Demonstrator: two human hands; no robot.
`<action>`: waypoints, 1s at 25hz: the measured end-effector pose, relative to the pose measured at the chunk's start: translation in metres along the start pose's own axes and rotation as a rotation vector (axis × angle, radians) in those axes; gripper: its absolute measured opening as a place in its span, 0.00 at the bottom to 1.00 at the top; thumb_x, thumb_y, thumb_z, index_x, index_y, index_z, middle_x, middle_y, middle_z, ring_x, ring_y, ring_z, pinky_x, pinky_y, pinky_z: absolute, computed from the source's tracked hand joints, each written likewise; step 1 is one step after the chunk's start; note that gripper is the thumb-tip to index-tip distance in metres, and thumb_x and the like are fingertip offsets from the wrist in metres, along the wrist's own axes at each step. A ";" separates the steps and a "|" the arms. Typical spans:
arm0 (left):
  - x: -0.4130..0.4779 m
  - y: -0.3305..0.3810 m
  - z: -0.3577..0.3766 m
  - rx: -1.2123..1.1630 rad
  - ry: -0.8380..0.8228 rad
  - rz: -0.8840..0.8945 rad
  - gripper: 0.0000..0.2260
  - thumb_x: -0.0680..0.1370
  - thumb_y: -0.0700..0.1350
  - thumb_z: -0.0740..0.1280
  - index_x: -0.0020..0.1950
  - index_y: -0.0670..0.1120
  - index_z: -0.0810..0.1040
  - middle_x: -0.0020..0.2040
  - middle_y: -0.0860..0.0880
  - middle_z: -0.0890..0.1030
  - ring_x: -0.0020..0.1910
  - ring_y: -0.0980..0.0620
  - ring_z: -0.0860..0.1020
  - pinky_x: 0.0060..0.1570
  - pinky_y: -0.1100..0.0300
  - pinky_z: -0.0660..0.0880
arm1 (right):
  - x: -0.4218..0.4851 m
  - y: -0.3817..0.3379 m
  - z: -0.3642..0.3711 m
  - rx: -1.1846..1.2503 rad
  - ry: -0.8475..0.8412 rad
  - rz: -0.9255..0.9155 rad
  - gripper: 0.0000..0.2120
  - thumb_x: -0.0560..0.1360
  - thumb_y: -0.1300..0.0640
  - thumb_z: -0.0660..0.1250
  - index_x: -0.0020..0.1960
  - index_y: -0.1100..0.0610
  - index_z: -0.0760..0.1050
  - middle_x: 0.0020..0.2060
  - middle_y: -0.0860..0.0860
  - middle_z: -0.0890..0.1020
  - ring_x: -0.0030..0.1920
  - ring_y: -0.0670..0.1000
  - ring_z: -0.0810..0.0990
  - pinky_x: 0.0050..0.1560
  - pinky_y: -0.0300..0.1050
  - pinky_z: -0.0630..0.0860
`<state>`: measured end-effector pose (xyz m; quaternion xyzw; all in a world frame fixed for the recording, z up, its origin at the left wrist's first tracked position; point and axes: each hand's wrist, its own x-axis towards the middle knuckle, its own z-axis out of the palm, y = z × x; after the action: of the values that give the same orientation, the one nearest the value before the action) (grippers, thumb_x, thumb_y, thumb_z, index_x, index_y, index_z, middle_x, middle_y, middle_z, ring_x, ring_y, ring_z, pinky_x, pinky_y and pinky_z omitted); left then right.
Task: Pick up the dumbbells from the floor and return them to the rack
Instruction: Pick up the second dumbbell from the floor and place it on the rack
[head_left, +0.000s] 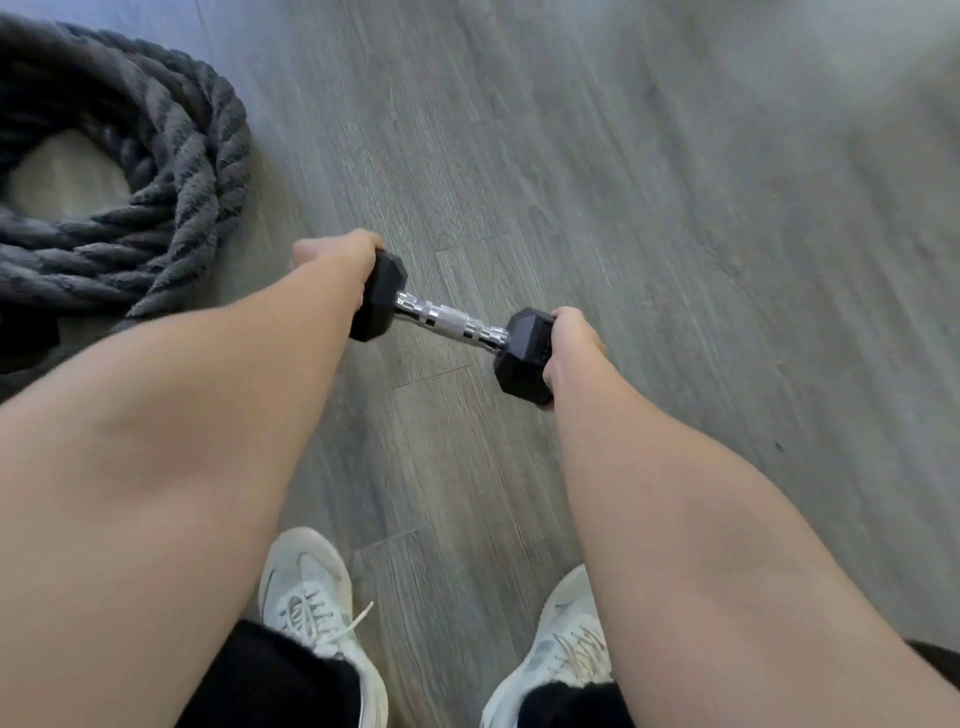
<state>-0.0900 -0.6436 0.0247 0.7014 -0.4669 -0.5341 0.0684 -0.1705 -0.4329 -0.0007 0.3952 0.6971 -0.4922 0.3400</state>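
A dumbbell (451, 320) with black hexagonal heads and a knurled chrome handle hangs crosswise in the middle of the view, above the grey wood-look floor (675, 182). My left hand (337, 254) grips its left head from outside. My right hand (571, 343) grips its right head the same way. The handle between the heads is bare. No rack is in view.
A thick coiled grey rope (156, 171) lies on the floor at the upper left, close to my left arm. My two white trainers (311, 597) stand on the floor at the bottom. Bare floor stretches ahead and to the right.
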 end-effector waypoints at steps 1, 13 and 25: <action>-0.017 0.020 -0.018 -0.018 0.004 -0.006 0.21 0.60 0.50 0.79 0.36 0.46 0.66 0.34 0.49 0.77 0.29 0.51 0.74 0.27 0.60 0.67 | -0.028 -0.011 -0.003 -0.009 -0.008 -0.024 0.13 0.71 0.52 0.67 0.52 0.57 0.78 0.45 0.52 0.83 0.38 0.54 0.78 0.43 0.49 0.76; -0.345 0.360 -0.389 -0.194 0.259 0.218 0.22 0.57 0.49 0.77 0.47 0.44 0.76 0.46 0.47 0.84 0.39 0.50 0.83 0.42 0.53 0.83 | -0.565 -0.215 -0.035 -0.016 -0.215 -0.241 0.13 0.69 0.51 0.66 0.50 0.54 0.80 0.43 0.49 0.85 0.45 0.55 0.84 0.56 0.53 0.79; -0.542 0.372 -0.738 -0.656 0.686 0.326 0.17 0.61 0.51 0.77 0.37 0.47 0.71 0.36 0.51 0.82 0.27 0.55 0.76 0.28 0.64 0.71 | -0.919 -0.173 0.010 -0.264 -0.643 -0.570 0.09 0.66 0.51 0.65 0.40 0.55 0.78 0.37 0.47 0.81 0.39 0.55 0.80 0.53 0.53 0.79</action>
<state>0.2973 -0.7527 0.9273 0.6961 -0.3288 -0.3738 0.5173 0.0958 -0.6760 0.8617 -0.0328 0.6938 -0.5708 0.4379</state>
